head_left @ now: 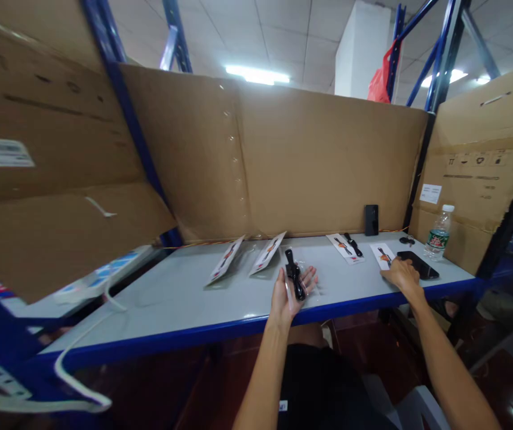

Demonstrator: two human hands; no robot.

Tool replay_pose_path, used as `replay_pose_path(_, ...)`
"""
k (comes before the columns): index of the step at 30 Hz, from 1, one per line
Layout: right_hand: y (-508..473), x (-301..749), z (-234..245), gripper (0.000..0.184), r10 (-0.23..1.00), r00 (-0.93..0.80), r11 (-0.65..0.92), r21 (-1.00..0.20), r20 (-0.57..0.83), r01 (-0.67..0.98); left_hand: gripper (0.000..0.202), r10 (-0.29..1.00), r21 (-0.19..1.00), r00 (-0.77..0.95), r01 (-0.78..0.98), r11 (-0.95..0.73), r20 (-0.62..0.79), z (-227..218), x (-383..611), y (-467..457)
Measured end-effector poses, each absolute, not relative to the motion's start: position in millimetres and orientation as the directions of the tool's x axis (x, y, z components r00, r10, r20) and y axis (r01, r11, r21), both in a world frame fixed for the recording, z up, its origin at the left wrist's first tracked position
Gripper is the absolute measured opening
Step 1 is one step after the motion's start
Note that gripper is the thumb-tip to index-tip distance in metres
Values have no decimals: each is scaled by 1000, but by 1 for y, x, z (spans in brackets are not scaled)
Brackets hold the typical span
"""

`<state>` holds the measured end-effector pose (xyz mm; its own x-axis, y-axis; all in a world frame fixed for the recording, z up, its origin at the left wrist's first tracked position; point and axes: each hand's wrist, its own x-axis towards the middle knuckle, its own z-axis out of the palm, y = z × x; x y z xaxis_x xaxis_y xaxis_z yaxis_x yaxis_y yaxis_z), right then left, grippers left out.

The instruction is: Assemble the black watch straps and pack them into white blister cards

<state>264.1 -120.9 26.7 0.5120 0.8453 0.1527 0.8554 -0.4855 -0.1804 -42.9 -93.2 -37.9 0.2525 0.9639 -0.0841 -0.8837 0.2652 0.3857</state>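
My left hand (288, 291) is palm up over the near edge of the grey table (171, 298), with a black watch strap in a clear plastic bag (295, 280) lying across its loosely curled fingers. My right hand (401, 275) rests flat on the table at the right, its fingers on a white card with a strap printed on it (382, 255), just beside a black phone (418, 264). Another white card with a loose black strap (346, 246) lies between my hands, further back.
Two packaged straps (224, 261) (267, 252) lean at the back centre. A small black box (371, 220) stands against the cardboard wall (283, 155). A water bottle (438, 233) stands at the far right. A white power strip and cable (99, 278) lie at the left.
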Motion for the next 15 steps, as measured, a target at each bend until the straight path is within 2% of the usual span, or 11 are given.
replay_pose_path(2, -135, 269, 43, 55, 869, 466, -446, -142, 169, 884, 47, 967, 385, 244, -887, 255, -78, -39, -42, -93)
replay_pose_path(6, -201, 259, 67, 59, 878, 370, -371, -56, 303, 927, 47, 969, 374, 236, -894, 248, -78, -41, -40, -90)
replay_pose_path(7, -223, 253, 67, 60, 892, 305, -303, -60, 334, 951, 48, 969, 371, 234, -895, 247, -81, -42, -40, -89)
replay_pose_path(9, -271, 240, 59, 63, 929, 96, -59, -113, 358, 992, 49, 970, 364, 228, -899, 245, -89, -42, -39, -88)
replay_pose_path(12, -332, 223, 27, 72, 912, -215, 307, -232, 350, 923, 51, 967, 364, 226, -896, 254, -118, -41, -39, -87)
replay_pose_path(15, -360, 215, -13, 82, 880, -377, 453, -268, 290, 850, 51, 966, 355, 229, -899, 257, -121, -41, -38, -87)
